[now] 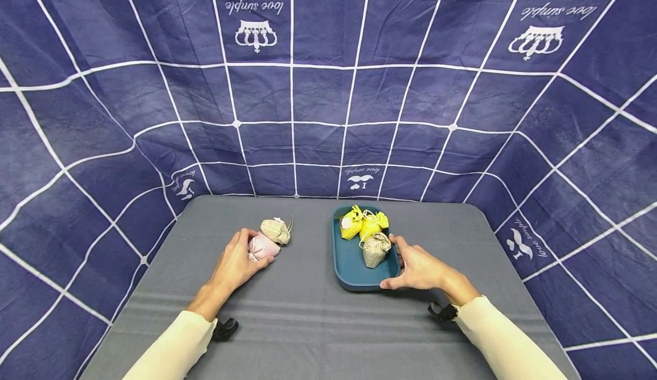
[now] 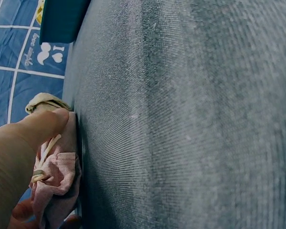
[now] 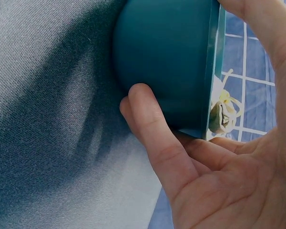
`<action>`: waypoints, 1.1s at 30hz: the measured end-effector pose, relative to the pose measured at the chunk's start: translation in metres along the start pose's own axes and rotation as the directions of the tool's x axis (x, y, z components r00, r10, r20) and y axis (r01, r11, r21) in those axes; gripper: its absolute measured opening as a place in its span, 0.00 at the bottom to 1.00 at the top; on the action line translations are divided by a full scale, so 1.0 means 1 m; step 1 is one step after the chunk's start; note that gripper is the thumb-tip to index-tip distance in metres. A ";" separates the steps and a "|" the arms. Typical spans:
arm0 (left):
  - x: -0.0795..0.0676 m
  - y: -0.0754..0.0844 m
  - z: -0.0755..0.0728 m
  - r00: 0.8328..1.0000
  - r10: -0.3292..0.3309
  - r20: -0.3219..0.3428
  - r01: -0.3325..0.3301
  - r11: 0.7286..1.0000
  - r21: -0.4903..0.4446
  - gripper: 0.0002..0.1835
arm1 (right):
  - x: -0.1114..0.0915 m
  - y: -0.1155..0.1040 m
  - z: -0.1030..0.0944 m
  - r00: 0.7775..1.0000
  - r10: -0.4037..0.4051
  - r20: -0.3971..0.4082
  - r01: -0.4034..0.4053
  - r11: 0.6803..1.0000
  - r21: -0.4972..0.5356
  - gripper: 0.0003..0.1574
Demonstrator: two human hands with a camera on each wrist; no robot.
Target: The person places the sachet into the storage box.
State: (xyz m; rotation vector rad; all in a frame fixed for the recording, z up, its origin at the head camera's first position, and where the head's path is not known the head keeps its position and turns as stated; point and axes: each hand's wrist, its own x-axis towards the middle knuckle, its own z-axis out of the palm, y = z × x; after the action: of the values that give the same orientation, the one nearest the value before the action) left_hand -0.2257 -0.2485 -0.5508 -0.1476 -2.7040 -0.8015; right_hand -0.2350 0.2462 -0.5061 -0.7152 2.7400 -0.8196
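Observation:
On the left of the table, my left hand (image 1: pixel 231 266) grips a pink drawstring pouch (image 1: pixel 264 246) between thumb and fingers. Its tied cord shows in the left wrist view, where the pouch (image 2: pixel 62 174) lies close against the cloth. A beige pouch (image 1: pixel 275 230) sits just beyond the pink one. My right hand (image 1: pixel 423 269) holds the right side of a teal tray (image 1: pixel 349 263), with thumb and fingers spread along its wall. Inside the tray are two yellow pouches (image 1: pixel 351 226) at the far end and a beige pouch (image 1: pixel 374 253) nearer the right wall.
A grey cloth (image 1: pixel 308 334) covers the table. Blue curtains (image 1: pixel 323 95) with white grid lines rise behind it and on both sides. Each wrist wears a black strap (image 1: pixel 224 329).

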 end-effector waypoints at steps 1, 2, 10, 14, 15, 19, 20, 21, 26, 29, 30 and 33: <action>0.000 0.000 0.001 1.000 0.003 -0.006 -0.003 1.000 0.002 0.40 | 0.000 0.000 0.000 1.000 0.000 0.002 0.000 1.000 -0.001 0.81; 0.000 0.000 0.001 1.000 0.008 -0.011 -0.008 1.000 0.001 0.40 | 0.000 0.000 0.000 1.000 0.000 0.003 0.000 1.000 -0.003 0.81; 0.002 -0.001 0.003 0.998 0.030 -0.049 -0.031 0.999 -0.029 0.36 | 0.000 0.000 -0.001 1.000 0.002 0.005 -0.002 1.000 -0.002 0.81; 0.004 -0.003 0.002 0.998 0.031 -0.060 -0.034 0.998 -0.043 0.36 | -0.001 0.000 -0.001 1.000 0.002 0.004 -0.002 1.000 -0.002 0.81; 0.004 -0.003 0.002 0.997 0.034 -0.064 -0.037 0.998 -0.045 0.36 | -0.001 0.000 -0.001 1.000 0.002 0.004 -0.002 1.000 -0.001 0.81; 0.004 -0.004 0.001 0.995 0.049 -0.081 -0.054 0.997 -0.055 0.35 | 0.000 -0.001 0.000 1.000 0.006 0.007 -0.006 1.000 0.000 0.81; 0.004 -0.004 0.001 0.995 0.050 -0.086 -0.055 0.997 -0.057 0.35 | 0.000 -0.001 0.000 1.000 0.007 0.007 -0.007 1.000 -0.001 0.81; 0.004 -0.005 0.000 0.994 0.052 -0.092 -0.057 0.997 -0.057 0.35 | 0.000 -0.001 0.000 1.000 0.008 0.008 -0.008 1.000 -0.002 0.81; 0.001 -0.007 -0.001 0.986 0.081 -0.145 -0.089 0.995 -0.051 0.33 | 0.000 -0.002 0.000 1.000 0.006 0.009 -0.006 1.000 -0.006 0.82; 0.000 -0.008 -0.001 0.975 0.125 -0.181 -0.134 0.990 -0.039 0.32 | 0.000 -0.002 0.000 1.000 0.005 0.009 -0.005 1.000 -0.004 0.82; 0.000 -0.009 -0.001 0.971 0.142 -0.193 -0.151 0.988 -0.035 0.32 | 0.000 -0.002 0.000 1.000 0.006 0.009 -0.006 1.000 -0.004 0.82; 0.000 -0.009 -0.003 0.957 0.181 -0.224 -0.192 0.981 -0.026 0.31 | 0.001 -0.003 0.000 1.000 0.005 0.007 -0.005 1.000 -0.004 0.82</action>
State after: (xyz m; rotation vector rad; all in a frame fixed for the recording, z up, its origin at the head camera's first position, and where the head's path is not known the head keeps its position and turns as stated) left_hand -0.2267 -0.2576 -0.5534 -0.3015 -2.4212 -0.7756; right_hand -0.2345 0.2438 -0.5043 -0.7098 2.7371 -0.8089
